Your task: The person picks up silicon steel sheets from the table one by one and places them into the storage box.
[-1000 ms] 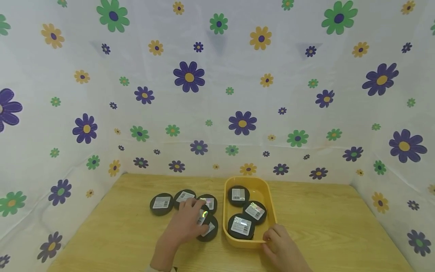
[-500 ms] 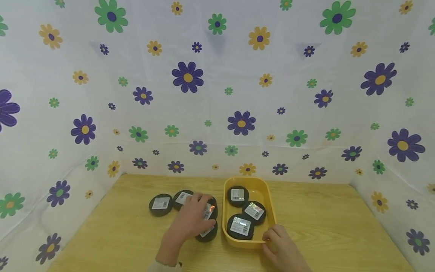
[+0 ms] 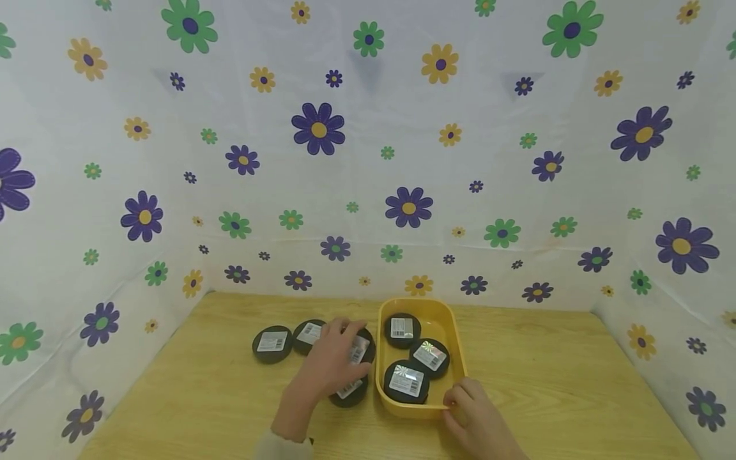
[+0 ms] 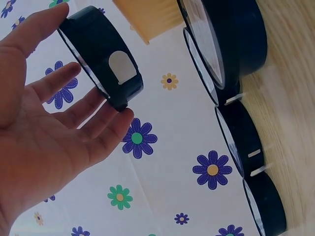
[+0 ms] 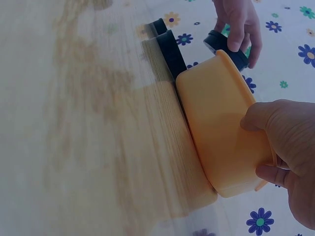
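Observation:
My left hand (image 3: 328, 364) holds a flat round black case (image 3: 363, 348) by its edge, with a white label on top. The left wrist view shows that case (image 4: 101, 49) lifted clear of the table, thumb on one side and fingers on the other. Below it in the head view lies another black case (image 3: 349, 391), partly covered. My right hand (image 3: 480, 415) pinches the near right corner of a yellow tray (image 3: 416, 412). Inside the tray are three labelled cases, one of them a near black case (image 3: 406, 382). Thumb and fingers grip the tray's rim in the right wrist view.
Left of my left hand, two more black cases (image 3: 273, 344) lie side by side on the wooden table (image 3: 546, 383). The yellow tray stands just right of the held case. A white flowered cloth (image 3: 368, 160) rises behind and at both sides.
My left hand has shifted right and slightly away, carrying the black case towards the tray's left wall. My right hand and the tray have stayed in place.

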`<state>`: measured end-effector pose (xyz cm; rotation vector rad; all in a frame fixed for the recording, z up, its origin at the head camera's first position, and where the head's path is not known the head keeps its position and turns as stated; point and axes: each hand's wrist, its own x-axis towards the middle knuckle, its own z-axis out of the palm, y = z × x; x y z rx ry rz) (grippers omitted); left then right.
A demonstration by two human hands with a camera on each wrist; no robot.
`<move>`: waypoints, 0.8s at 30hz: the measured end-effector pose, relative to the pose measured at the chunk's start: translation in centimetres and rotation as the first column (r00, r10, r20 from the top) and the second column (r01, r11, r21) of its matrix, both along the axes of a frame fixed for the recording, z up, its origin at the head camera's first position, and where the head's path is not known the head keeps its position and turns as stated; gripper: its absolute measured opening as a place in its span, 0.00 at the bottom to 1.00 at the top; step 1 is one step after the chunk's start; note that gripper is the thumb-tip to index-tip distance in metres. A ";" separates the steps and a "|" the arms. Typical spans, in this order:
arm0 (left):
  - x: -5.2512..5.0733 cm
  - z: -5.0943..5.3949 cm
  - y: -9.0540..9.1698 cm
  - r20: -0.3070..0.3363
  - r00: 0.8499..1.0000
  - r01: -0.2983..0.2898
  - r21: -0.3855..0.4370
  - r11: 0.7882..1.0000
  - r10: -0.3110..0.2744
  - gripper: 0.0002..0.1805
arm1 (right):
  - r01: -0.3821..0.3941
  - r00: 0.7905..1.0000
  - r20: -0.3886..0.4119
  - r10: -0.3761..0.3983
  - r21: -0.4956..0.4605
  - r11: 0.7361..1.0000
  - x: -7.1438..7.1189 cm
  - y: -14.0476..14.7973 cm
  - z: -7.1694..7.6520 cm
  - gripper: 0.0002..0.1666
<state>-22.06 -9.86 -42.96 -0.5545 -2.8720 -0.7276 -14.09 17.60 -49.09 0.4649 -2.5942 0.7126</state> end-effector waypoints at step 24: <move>-0.5 1.0 1.3 -0.055 0.998 0.031 -0.019 0.999 -0.032 0.38 | -0.009 0.996 -0.083 0.010 0.010 1.000 -0.1 0.1 -0.4 0.19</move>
